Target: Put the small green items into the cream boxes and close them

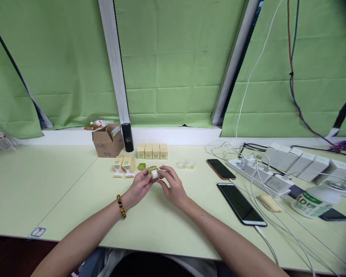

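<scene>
A small rounded white object with a green cover (153,173) is between my hands above the table; its exact kind is too small to make out. My left hand (141,185) holds it from the left, a beaded bracelet on the wrist. The thumb and fingers of my right hand (173,186) pinch its right side. Just behind my left hand lies a small green square piece, hollow like a tray (142,166). Two opened cream cartons (123,165) lie to its left, flaps toward me. Farther back, several closed cream cartons (152,151) stand in a row.
Clear plastic pieces with yellow spots (186,165) lie right of my hands. A cardboard box (108,141) and a black bottle (127,137) stand at the back. On the right are two phones (242,204), a power strip (259,177), loose cables and a white jar (317,200).
</scene>
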Demonstrator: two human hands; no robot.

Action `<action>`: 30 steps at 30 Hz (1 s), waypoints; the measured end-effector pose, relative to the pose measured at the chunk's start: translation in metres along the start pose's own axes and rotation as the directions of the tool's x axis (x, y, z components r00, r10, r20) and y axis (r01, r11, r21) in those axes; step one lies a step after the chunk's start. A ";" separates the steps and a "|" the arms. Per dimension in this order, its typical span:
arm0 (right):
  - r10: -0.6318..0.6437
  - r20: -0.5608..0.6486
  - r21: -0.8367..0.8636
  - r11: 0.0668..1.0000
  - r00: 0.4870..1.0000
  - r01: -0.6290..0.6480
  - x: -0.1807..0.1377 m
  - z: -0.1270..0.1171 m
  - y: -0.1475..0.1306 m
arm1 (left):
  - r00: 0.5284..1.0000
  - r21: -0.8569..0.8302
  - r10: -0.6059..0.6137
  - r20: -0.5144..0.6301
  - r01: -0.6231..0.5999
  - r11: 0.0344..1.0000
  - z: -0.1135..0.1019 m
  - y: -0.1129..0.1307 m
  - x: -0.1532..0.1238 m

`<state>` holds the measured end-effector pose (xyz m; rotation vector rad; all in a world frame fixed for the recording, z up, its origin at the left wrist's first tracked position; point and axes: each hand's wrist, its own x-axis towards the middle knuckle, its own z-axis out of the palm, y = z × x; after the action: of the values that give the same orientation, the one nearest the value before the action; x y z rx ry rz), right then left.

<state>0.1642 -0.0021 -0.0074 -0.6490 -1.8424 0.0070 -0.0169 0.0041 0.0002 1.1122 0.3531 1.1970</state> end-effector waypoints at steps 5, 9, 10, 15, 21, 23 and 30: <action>0.112 0.004 0.145 0.983 0.994 -0.111 0.001 0.003 0.000 | 0.993 0.183 0.071 -0.090 -0.053 0.982 -0.003 0.001 0.001; 0.279 0.025 0.307 0.912 0.960 -0.273 0.000 0.006 0.004 | 0.952 0.491 0.282 -0.116 -0.191 0.850 0.000 0.002 0.000; 0.313 0.044 0.348 0.885 0.949 -0.309 0.000 0.006 0.007 | 0.939 0.564 0.328 -0.101 -0.217 0.797 0.001 0.002 -0.001; 0.400 0.149 0.540 0.733 0.904 -0.413 -0.002 0.006 0.021 | 0.896 0.781 0.445 0.013 -0.286 0.554 0.003 0.002 -0.010; 0.479 0.120 0.305 0.816 0.870 -0.491 -0.002 0.003 0.022 | 0.857 0.843 0.491 0.157 -0.375 0.385 -0.001 0.001 -0.014; 0.509 0.139 0.078 0.850 0.850 -0.522 -0.001 0.000 0.021 | 0.843 0.871 0.498 0.206 -0.390 0.300 -0.003 0.000 -0.014; 0.665 0.209 -0.703 0.612 0.717 -0.363 0.008 -0.022 0.039 | 0.841 0.919 0.498 0.212 -0.345 0.190 -0.003 0.000 -0.013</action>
<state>0.1984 0.0274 -0.0042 -1.8097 -2.0176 -0.0625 -0.0237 -0.0057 -0.0052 2.3147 1.0042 1.6043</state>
